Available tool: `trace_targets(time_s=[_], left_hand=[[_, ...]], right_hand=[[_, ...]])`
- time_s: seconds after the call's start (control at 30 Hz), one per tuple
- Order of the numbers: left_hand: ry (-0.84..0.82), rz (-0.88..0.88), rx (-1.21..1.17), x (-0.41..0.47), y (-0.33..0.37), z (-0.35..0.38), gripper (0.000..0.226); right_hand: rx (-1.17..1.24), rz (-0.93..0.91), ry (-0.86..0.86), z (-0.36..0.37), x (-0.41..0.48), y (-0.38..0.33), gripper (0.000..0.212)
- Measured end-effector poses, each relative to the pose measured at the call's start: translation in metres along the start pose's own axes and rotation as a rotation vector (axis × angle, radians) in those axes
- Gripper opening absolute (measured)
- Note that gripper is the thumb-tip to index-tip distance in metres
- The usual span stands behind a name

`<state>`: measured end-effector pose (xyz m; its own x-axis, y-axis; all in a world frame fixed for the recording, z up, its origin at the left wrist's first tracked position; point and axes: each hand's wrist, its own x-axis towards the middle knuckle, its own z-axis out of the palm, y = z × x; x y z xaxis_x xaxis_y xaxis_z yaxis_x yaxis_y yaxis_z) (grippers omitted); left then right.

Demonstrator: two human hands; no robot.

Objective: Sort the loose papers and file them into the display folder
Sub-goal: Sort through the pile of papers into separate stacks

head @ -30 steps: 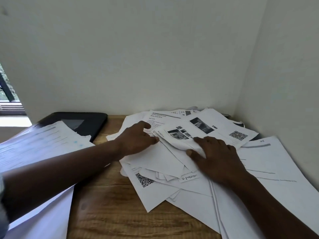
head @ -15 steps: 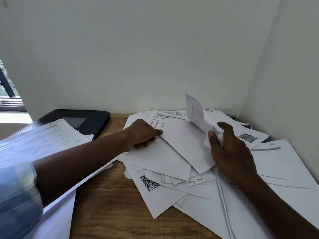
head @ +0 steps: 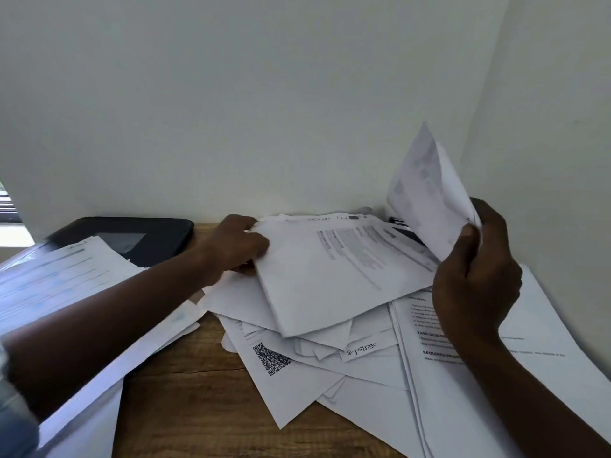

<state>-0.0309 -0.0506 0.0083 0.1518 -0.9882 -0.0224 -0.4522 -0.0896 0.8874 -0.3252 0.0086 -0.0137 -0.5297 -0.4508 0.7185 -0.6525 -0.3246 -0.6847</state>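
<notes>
I sit in a corner with white walls, and in front of me is a brown wooden desk. A big messy pile of loose papers lies on the desk, from the middle to the right wall. The pages lie on top of each other and point every way. My right hand is up above the right side of the pile. Its thumb and fingers pinch the bottom edge of a lifted sheet, which stands almost straight up near the corner. The print on it looks blurry. My left hand is at the back left of the pile. Its fingers are curled, and they grip the left edge of the top sheet, a page with lines of dark print that lies on the heap. Lower in the pile I see a page with a QR code and a small slip with hand-written letters, upside down to me. A page with bold headings lies under my right wrist. A flat black thing with round corners lies at the back left, against the wall. It may be the display folder, but I cannot tell. Beside it, under my left arm, is another stack of pages with blue print. A bit of window shows at the far left.
</notes>
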Motion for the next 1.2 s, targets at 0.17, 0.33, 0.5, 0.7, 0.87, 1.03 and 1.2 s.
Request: trace_targets(time_s=[0.17, 0.33, 0.5, 0.7, 0.87, 1.03, 1.2], left_hand=[[0.081, 0.021, 0.147, -0.004, -0.018, -0.039, 0.015], [0.021, -0.031, -0.031, -0.012, -0.024, -0.037, 0.023], [-0.032, -0.018, -0.128, -0.017, -0.015, -0.012, 0.023], [-0.048, -0.019, -0.120, -0.018, -0.009, 0.003, 0.023], [-0.042, -0.006, -0.078, -0.027, -0.005, 0.010, 0.023], [0.000, 0.013, -0.022, -0.036, 0.000, 0.012, 0.016], [0.006, 0.020, -0.019, -0.039, 0.001, 0.012, 0.016]], right_hand=[[0.040, -0.048, 0.069, 0.001, 0.004, 0.002, 0.043], [0.083, -0.166, -0.089, 0.004, 0.004, 0.010, 0.041], [0.101, -0.263, -0.128, 0.005, 0.001, 0.009, 0.043], [0.052, -0.185, -0.034, 0.000, 0.008, 0.016, 0.043], [0.047, -0.164, 0.002, -0.001, 0.010, 0.017, 0.046], [0.074, -0.217, 0.097, -0.007, 0.018, 0.016, 0.048], [0.107, -0.226, 0.121, -0.007, 0.022, 0.022, 0.050]])
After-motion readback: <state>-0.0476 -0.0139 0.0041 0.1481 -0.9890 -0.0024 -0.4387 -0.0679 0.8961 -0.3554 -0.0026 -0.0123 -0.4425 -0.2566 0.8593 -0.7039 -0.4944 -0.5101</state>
